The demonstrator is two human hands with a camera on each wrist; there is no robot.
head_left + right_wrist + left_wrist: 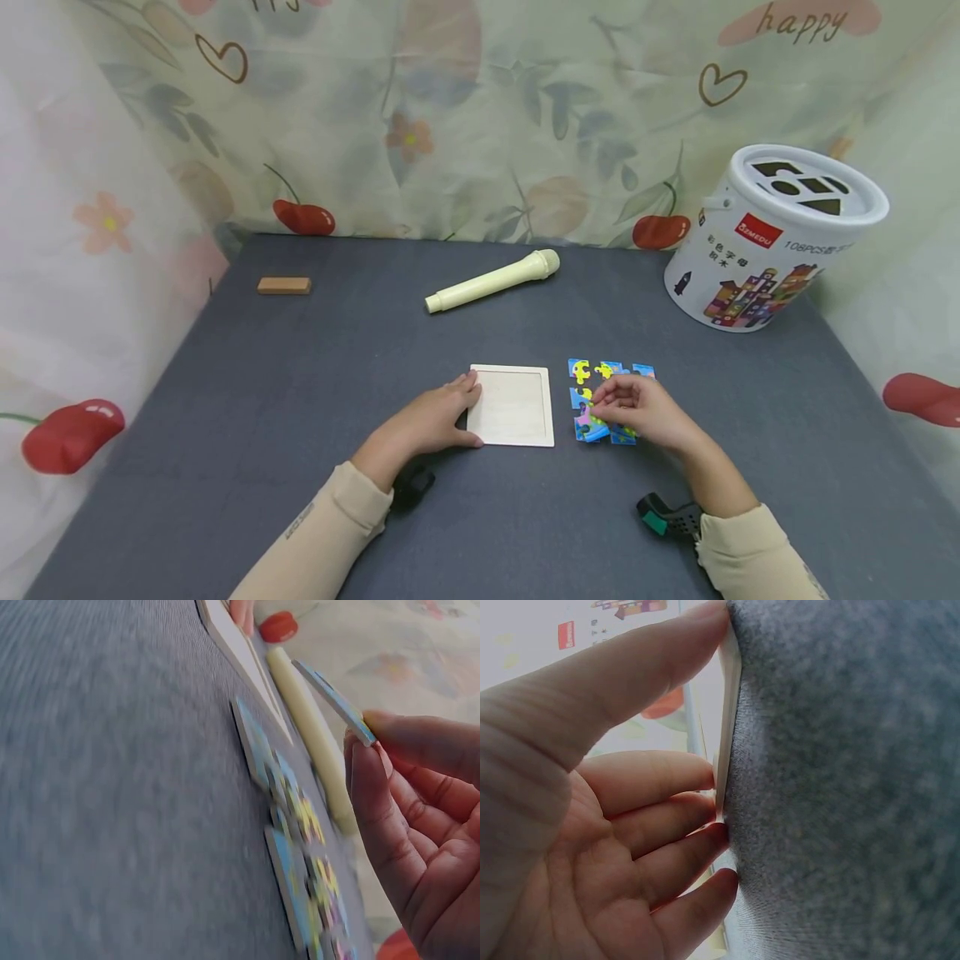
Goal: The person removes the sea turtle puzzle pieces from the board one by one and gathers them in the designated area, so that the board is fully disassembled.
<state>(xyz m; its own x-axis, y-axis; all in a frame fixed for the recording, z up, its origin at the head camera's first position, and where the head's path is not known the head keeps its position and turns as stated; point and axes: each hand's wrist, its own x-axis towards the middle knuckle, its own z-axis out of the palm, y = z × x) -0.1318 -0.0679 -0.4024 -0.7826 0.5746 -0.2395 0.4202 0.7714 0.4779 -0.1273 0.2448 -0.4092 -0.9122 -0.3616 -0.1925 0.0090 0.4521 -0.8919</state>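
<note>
A shallow square wooden puzzle tray (512,407) lies flat on the table with its raised rim showing. My left hand (435,419) rests at the tray's left side, fingers near the upper corner and thumb at the lower one. In the left wrist view its fingertips touch the tray's edge (728,712). Between thumb and index finger, my right hand (420,802) pinches a thin blue puzzle piece (337,703), raised above the table. Under and beside that hand (645,412) lie several colourful jigsaw pieces (580,372), partly hidden by it.
A cream toy microphone (491,282) lies behind the tray. At the back left is a small wooden block (284,286). A white lidded bucket (757,258) with shape holes stands at the back right. Patterned curtains (450,125) border the dark table (360,350).
</note>
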